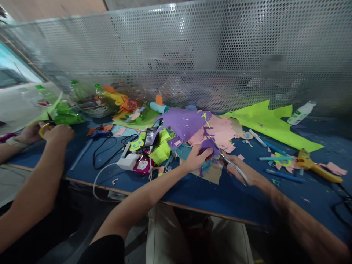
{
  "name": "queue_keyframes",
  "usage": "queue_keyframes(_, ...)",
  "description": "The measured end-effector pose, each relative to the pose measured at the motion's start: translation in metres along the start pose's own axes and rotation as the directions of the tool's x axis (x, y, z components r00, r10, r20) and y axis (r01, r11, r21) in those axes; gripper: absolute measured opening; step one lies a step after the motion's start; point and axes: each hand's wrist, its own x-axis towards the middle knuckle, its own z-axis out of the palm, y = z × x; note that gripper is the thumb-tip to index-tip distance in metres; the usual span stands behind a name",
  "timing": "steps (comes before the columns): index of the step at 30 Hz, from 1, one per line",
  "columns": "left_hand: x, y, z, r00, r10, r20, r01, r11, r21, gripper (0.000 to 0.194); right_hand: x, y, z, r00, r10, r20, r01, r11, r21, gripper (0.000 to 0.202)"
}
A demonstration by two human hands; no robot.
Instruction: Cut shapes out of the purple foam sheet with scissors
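The left hand [196, 158] has its grip closed on a small purple piece [207, 145], held over the near part of the scrap pile. The right hand [242, 168] has its grip closed around the silver scissors [232, 165], their blades angled toward that piece.

Crowding close behind is a large purple sheet [183, 121], draped over pink sheets [225, 132]. Left of the left hand lie yellow-green scraps [162, 146], a white charger [128, 161] and a looped black cable [95, 157]. On the right, a big lime sheet [264, 121] spreads below the white bottle [301, 113]; nearer the tabletop's [176, 190] front edge are blue sticks [284, 176] and a yellow glue gun [319, 167]. A perforated metal panel [192, 47] stands along the back — a barrier behind everything. At far left, another person's hands [59, 134] hold yellow-handled scissors [44, 129].
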Motion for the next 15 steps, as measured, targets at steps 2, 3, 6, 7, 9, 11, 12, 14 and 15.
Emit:
queue_keyframes(2, 0.0001, 0.0, 0.0, 1.0, -0.008, 0.0, 0.008, 1.0, 0.005, 0.048, -0.0002, -0.0007, 0.0002, 1.0, 0.019, -0.001, -0.019, 1.0, 0.001, 0.044)
queue_keyframes(3, 0.0002, 0.0001, 0.0001, 1.0, -0.011, -0.004, 0.011, 1.0, 0.007, 0.048, 0.0001, -0.0009, 0.0004, 1.0, 0.027, -0.007, -0.027, 1.0, -0.006, 0.045)
queue_keyframes(6, 0.0007, 0.0007, 0.0004, 1.0, 0.004, -0.025, -0.004, 1.0, 0.013, 0.049, 0.0033, -0.0005, 0.0016, 0.998, 0.028, -0.051, -0.03, 0.998, -0.048, 0.051)
queue_keyframes(7, 0.0008, 0.0009, 0.0005, 0.999, 0.015, -0.031, -0.015, 1.0, 0.015, 0.05, 0.0049, 0.0, 0.0023, 0.998, 0.022, -0.066, -0.025, 0.998, -0.056, 0.054)
queue_keyframes(9, 0.001, 0.0008, 0.0006, 0.999, 0.037, -0.039, -0.037, 0.999, 0.017, 0.051, 0.008, 0.0017, 0.0036, 0.997, 0.005, -0.074, -0.009, 0.998, -0.054, 0.056)
queue_keyframes(11, 0.0009, 0.0, 0.0007, 0.998, 0.049, -0.044, -0.049, 0.999, 0.016, 0.051, 0.0097, 0.0041, 0.0046, 0.998, -0.015, -0.062, 0.013, 0.999, -0.039, 0.056)
queue_keyframes(12, 0.0008, -0.0007, 0.0006, 0.998, 0.051, -0.042, -0.05, 0.999, 0.02, 0.052, 0.0097, 0.0055, 0.0048, 0.998, -0.02, -0.052, 0.019, 0.999, -0.03, 0.055)
queue_keyframes(14, 0.0007, -0.0022, 0.0003, 0.998, 0.046, -0.037, -0.045, 0.998, 0.038, 0.051, 0.0083, 0.008, 0.0046, 0.999, -0.011, -0.037, 0.011, 1.0, -0.01, 0.053)
queue_keyframes(15, 0.0006, -0.0029, -0.0001, 0.999, 0.044, -0.03, -0.043, 0.998, 0.051, 0.05, 0.0072, 0.0088, 0.0041, 1.0, 0.001, -0.03, -0.001, 1.0, -0.002, 0.052)
